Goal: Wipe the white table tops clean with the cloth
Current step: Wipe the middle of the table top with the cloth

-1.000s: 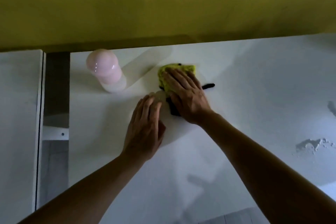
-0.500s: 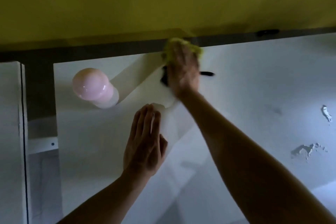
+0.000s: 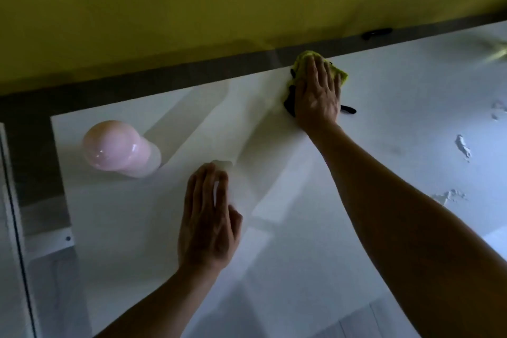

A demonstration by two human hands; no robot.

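My right hand (image 3: 318, 96) presses flat fingers (image 3: 311, 68) on the soft, light cloth (image 3: 336, 74) at the desk's (image 3: 384, 118) far edge, one o'clock; my left hand (image 3: 208, 217) rests flat, fingers straight.

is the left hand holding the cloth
No, the left hand lies flat on the bare white table, while the right hand presses the yellow-green cloth near the far edge.

A crumpled yellow-green cloth (image 3: 303, 63) with black trim lies at the white table top's (image 3: 384, 107) far edge.
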